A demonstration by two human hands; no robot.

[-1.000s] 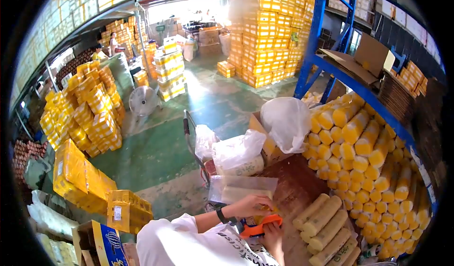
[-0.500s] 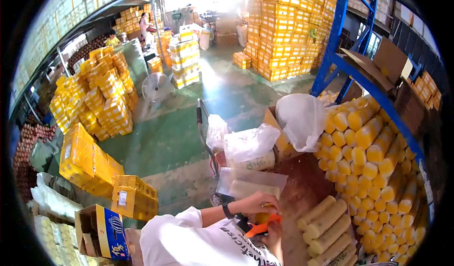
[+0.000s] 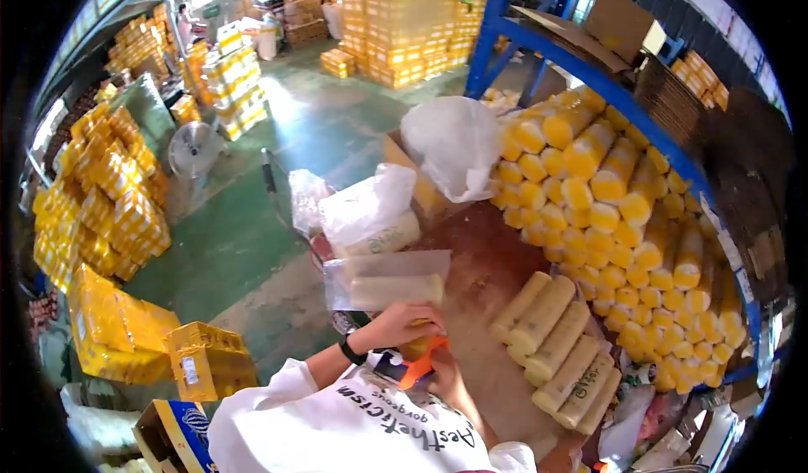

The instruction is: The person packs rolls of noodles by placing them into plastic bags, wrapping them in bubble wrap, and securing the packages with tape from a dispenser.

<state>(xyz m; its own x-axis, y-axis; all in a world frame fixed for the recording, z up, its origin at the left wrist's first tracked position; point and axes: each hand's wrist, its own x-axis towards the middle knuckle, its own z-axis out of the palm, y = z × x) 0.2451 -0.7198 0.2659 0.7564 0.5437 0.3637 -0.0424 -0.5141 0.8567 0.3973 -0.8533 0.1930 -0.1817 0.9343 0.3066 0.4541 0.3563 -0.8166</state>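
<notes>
My right hand (image 3: pixel 446 375) grips an orange tape dispenser (image 3: pixel 419 367) close to my chest. Over its yellowish roll (image 3: pixel 415 349), my left hand (image 3: pixel 397 325) has its fingers closed at the tape; the fingertips are partly hidden. Just beyond my hands, a cream cylindrical roll (image 3: pixel 396 292) lies in a clear plastic bag (image 3: pixel 338 278). To the right, several similar cream rolls (image 3: pixel 562 338) lie side by side on the brown work surface (image 3: pixel 480 305), some with green print.
Yellow-ended rolls (image 3: pixel 589 212) are stacked high at right under a blue rack (image 3: pixel 627 107). White plastic bags (image 3: pixel 370 204) and a carton (image 3: pixel 412 170) stand ahead. Yellow cartons (image 3: pixel 122 326) sit at left, with a fan (image 3: pixel 194 149) and tall carton stacks (image 3: pixel 404 23) farther off.
The view has turned right, so the surroundings shift left and more of the right side shows. Both hands stay together at the orange tape dispenser, which has tilted slightly.
</notes>
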